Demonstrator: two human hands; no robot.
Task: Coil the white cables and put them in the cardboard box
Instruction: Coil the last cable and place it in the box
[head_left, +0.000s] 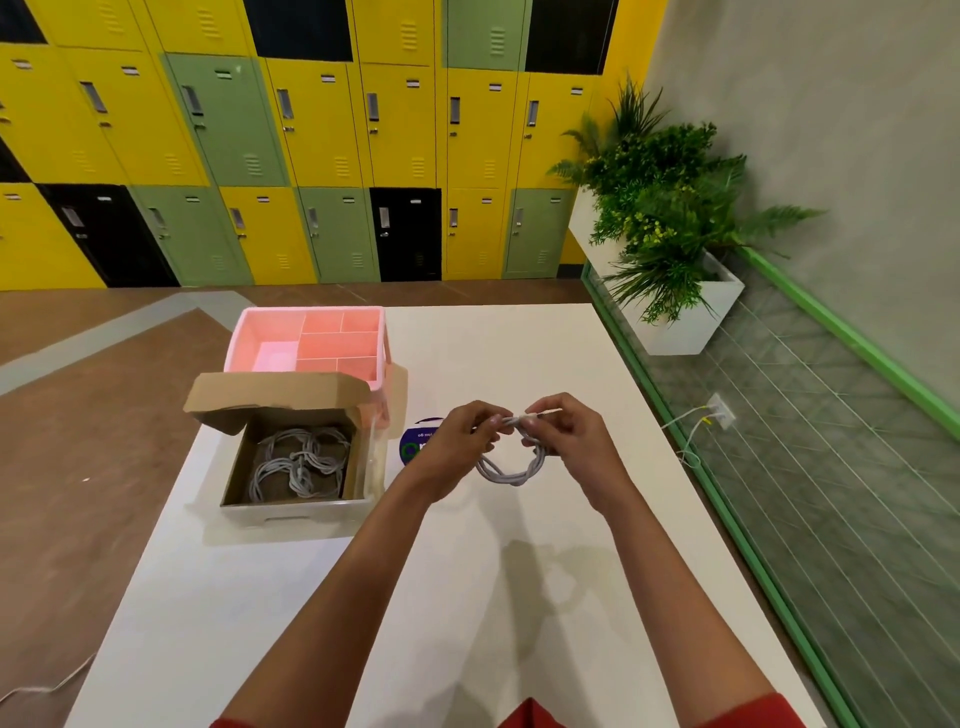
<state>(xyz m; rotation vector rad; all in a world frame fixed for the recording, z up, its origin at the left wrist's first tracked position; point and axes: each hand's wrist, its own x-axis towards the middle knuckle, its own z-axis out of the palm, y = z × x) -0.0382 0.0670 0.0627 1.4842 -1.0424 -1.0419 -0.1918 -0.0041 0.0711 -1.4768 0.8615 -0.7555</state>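
A white cable hangs in a small round coil above the white table. My left hand pinches the top of the coil from the left. My right hand pinches the same spot from the right, with the cable's plug end sticking out between its fingers. To the left stands the open cardboard box, flap raised, holding coiled white cables.
A pink compartment organiser stands behind the box. A round blue sticker lies partly under my left hand. A planter and green-framed glass wall run along the right; lockers stand beyond the floor.
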